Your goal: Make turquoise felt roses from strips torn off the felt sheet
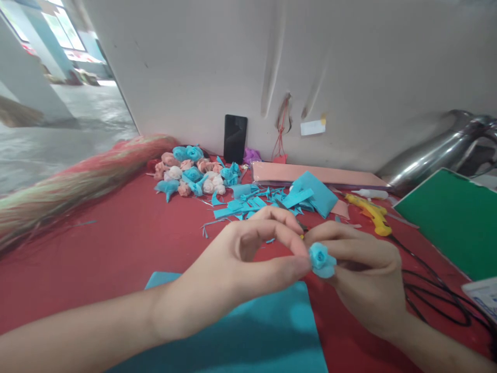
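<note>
Between my two hands is a small blue paper flower (321, 260), its rolled centre facing me. My left hand (252, 259) pinches the flower's left edge between thumb and forefinger. My right hand (365, 269) has its fingers closed on the flower from the right; part of the grip is hidden behind the petals. Below the hands a large blue sheet (264, 331) lies on the red tabletop (97, 259). Beyond them are blue paper scraps (248, 202) and a folded blue piece (314, 191).
Finished pink, white and blue flowers (190, 173) are piled at the back left, near an upright black phone (235, 137). A yellow glue gun (373, 212) with a black cord and a green board (454, 223) lie at the right. A fibrous bundle (85, 176) lines the left edge.
</note>
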{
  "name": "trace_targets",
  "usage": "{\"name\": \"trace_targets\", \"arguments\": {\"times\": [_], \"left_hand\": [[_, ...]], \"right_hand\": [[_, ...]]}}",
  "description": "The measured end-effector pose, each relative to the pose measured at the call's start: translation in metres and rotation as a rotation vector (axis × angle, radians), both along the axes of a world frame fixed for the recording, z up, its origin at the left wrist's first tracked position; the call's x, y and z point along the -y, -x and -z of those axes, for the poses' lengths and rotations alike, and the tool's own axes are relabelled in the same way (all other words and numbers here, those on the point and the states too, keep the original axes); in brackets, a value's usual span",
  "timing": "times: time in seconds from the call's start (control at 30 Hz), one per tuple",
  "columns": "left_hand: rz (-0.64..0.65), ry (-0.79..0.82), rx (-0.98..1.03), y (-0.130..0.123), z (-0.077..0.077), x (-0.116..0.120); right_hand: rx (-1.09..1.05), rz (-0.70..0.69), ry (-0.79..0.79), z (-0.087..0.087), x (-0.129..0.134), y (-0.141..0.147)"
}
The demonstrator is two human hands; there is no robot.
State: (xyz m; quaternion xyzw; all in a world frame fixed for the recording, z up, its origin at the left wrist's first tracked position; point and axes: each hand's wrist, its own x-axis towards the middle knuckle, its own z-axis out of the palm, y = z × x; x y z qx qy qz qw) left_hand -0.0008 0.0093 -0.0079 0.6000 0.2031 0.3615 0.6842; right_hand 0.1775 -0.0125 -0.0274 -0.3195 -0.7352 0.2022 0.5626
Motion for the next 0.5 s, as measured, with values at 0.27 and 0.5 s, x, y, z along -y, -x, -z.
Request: {"name": "trace_targets", "arguments": {"times": [0.27,0.5], "left_hand": [[0.024,-0.001,0.036,0.0010,0.0011,0.0010],[0.012,-0.002,0.072,-0.0002,0.0074,-0.0063]], "right_hand": [[0.066,0.060,-0.082,-0.0017,-0.0004,0.0015],[0.174,0.069,-0.270,-0.0003,-0.0023,-0.0074]]}}
